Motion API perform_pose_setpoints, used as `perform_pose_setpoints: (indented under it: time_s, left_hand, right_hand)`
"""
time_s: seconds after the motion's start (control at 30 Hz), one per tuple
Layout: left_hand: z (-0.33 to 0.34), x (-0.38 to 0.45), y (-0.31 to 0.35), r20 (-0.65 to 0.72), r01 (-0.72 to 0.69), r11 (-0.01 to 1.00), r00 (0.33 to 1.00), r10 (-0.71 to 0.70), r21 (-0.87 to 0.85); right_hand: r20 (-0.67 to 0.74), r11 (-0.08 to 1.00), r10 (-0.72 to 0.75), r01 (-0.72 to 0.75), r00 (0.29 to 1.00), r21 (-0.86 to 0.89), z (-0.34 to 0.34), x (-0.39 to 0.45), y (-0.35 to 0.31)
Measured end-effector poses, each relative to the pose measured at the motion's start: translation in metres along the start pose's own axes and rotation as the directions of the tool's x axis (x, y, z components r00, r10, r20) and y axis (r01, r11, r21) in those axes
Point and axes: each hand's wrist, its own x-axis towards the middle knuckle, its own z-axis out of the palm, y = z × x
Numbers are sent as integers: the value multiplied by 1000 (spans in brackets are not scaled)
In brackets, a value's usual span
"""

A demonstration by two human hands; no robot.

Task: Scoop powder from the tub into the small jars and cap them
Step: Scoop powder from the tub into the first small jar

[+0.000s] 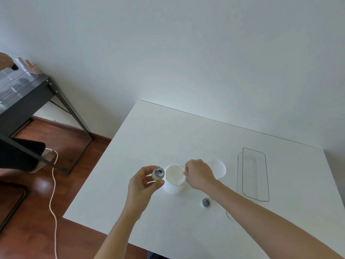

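So the left hand (142, 181) has a small jar (158, 173) pinched between thumb and fingertips, held up in the air just left of the white tub (174, 179), mouth tipped toward the camera. Something pale is inside it, but it's too blurry to call. The right hand (198, 174) is curled over the tub's right rim — looks like it's gripping something thin and white, maybe a scoop, though the knuckles hide most of it, so I honestly can't tell. The tub's lid (218, 168) sits behind that hand, half covered. A small cap (206, 202) lies on the white table (149, 143) near the right forearm. A clear tray (254, 173) sits off to the right — its contents are hard to make out.
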Motion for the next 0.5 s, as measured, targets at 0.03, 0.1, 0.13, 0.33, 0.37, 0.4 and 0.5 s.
perform_pose_setpoints:
  time_s: [0.03,0.1,0.13,0.33,0.37,0.4,0.5]
  left_hand:
    - [0,0,-1,3,4,1000,1000,-4,-2]
    - [0,1,-2,5,9,1000,1000,-9,-6]
    - [0,1,-2,4,12,1000,1000,-12,-5]
    - [0,3,-4,-8,36,999,999,-36,-2]
    - [1,3,-4,-14,40,999,999,-40,-6]
    - [2,4,-4,-21,46,999,999,-47,-10]
    - [5,6,-5,-24,62,998,998,-62,-6]
  right_hand:
    - [17,992,65,-66,998,107,0,0,2]
    - [40,951,160,-165,986,262,-2,0,8]
    - [56,923,196,-203,979,326,-3,-1,10]
    - [170,712,318,-354,933,606,-14,-12,27]
    - [171,695,322,-355,931,625,-18,-15,28]
    - [171,675,323,-353,931,647,-22,-17,29]
    - [174,595,309,-333,935,731,-36,-25,31]
